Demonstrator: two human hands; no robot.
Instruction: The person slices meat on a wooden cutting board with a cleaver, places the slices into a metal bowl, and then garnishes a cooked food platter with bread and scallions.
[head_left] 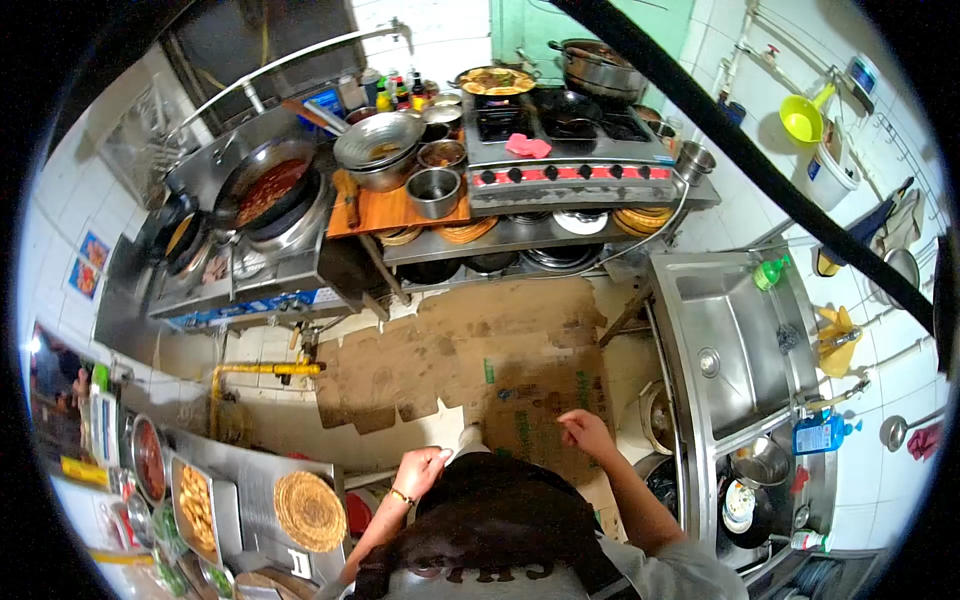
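Cardboard (460,335) spreads over the floor ahead of my two hands and, in my downward look, behind my right grip (587,434) as well. My left grip (424,470) hangs in front of my dark apron (490,500), its forearm slanting forward and inward from my left side, a bracelet (402,497) around the wrist. The fingers curl inward, thumb tip turned toward the other hand; whether they meet the palm I cannot tell. My right forearm runs up from a grey sleeve (690,567), leaning inward, so the right grip sits slightly farther ahead than the left and well apart from it. Its fingers are bent too, tips turned to my left; I cannot tell whether they close fully.

To the left of my left grip, a round woven mat (310,511) lies on a metal surface (258,470), with a tray (228,515) of tan pieces (196,505) beyond it. Right of my right grip stands a steel sink (735,325), a blue bottle (820,434) near its outer side. Far ahead of both is a stove (570,187) with a pink cloth (528,146) on it; farther left, a wok (240,176) contains red sauce (275,190).
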